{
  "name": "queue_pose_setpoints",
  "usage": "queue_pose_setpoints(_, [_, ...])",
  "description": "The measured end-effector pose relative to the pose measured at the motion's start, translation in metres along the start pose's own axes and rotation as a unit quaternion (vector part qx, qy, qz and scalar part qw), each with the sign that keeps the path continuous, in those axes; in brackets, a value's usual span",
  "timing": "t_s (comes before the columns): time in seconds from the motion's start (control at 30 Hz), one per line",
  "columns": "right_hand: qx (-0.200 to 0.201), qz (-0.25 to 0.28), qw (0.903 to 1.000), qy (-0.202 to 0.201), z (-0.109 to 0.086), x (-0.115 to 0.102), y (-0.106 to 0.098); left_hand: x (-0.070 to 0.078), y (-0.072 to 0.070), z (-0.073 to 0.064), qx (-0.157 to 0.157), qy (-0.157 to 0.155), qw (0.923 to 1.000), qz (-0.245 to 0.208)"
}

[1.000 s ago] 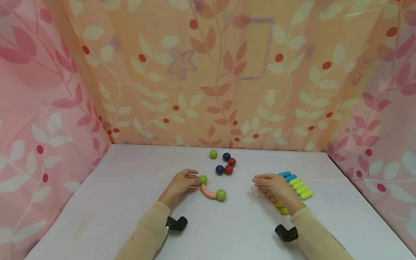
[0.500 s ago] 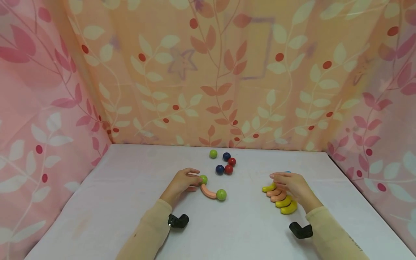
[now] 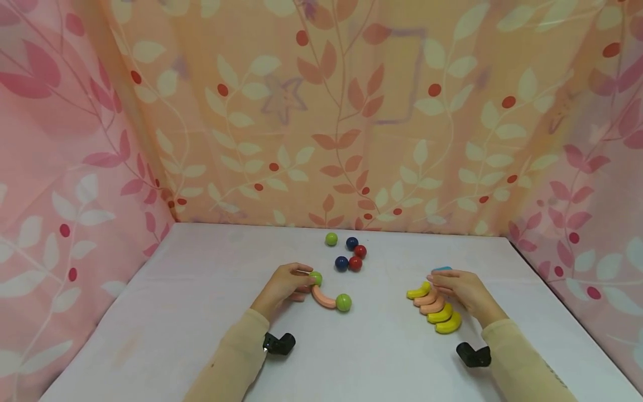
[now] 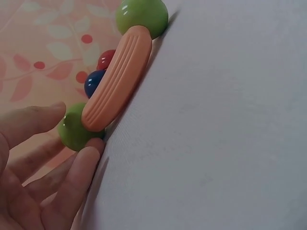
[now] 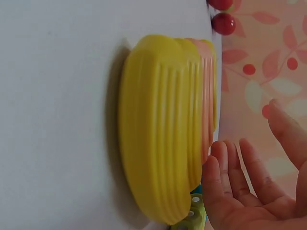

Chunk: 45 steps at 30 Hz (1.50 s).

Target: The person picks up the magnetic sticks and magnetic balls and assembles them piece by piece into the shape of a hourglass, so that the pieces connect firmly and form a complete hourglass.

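Observation:
Pinched between the thumb and fingers of my left hand (image 3: 282, 286) is a green ball (image 4: 72, 127). A ribbed orange curved stick (image 3: 323, 298) meets it and runs to a second green ball (image 3: 344, 302); all three lie in a bent line on the table. On the right, my right hand (image 3: 467, 293) is just beside a fanned row of curved sticks, the nearest a yellow curved stick (image 5: 153, 129) with orange ones (image 3: 432, 305) among them. Its fingers are loosely extended with nothing between them. Partly hidden behind that hand is a blue stick (image 3: 442, 269).
Loose balls sit toward the back: a green ball (image 3: 331, 239), two dark blue balls (image 3: 341, 263) and two red balls (image 3: 355, 263). Yellow-green sticks (image 5: 189, 218) show below the curved ones in the right wrist view. Patterned curtains (image 3: 241, 139) enclose the white table (image 3: 211, 251).
My right hand has moved right, uncovering the yellow and orange curved sticks and covering most of the blue and yellow-green ones. My left hand stays at the green ball.

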State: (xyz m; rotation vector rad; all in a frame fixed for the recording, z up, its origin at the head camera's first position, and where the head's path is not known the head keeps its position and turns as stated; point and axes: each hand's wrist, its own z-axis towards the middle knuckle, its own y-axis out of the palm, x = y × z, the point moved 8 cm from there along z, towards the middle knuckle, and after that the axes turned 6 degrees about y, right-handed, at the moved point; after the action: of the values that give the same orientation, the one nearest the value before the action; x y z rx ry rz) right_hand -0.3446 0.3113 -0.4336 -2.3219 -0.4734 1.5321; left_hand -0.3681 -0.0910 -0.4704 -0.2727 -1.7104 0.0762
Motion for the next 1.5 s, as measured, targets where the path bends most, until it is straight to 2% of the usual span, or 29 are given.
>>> queue_pose_setpoints(0.2, [0.0,-0.017,0.9997,0.015,0.003,0.003,-0.002,0.003,0.002,-0.002,0.009,-0.005,0.9999,-0.004])
queue_pose_setpoints(0.4, [0.01,-0.029,0.9991,0.029,0.007,0.004,-0.004,0.0,0.003,0.0,0.004,-0.011,0.9999,0.006])
queue_pose_setpoints(0.63, [0.005,-0.068,0.9975,0.018,0.01,0.004,-0.004,-0.001,0.005,0.003,0.001,-0.005,0.9999,0.01])
queue_pose_setpoints(0.87, [0.011,-0.09,0.9952,0.038,0.018,0.006,0.002,-0.001,0.005,0.002,0.001,-0.006,0.9999,0.012])
queue_pose_setpoints(1.13, [0.014,-0.114,0.9928,0.035,0.019,-0.002,0.005,-0.001,0.006,0.002,0.002,0.001,0.9999,0.012])
queue_pose_setpoints(1.5, [0.056,-0.141,0.988,0.029,0.024,-0.01,0.006,-0.001,0.008,0.003,0.001,0.006,0.9997,0.024])
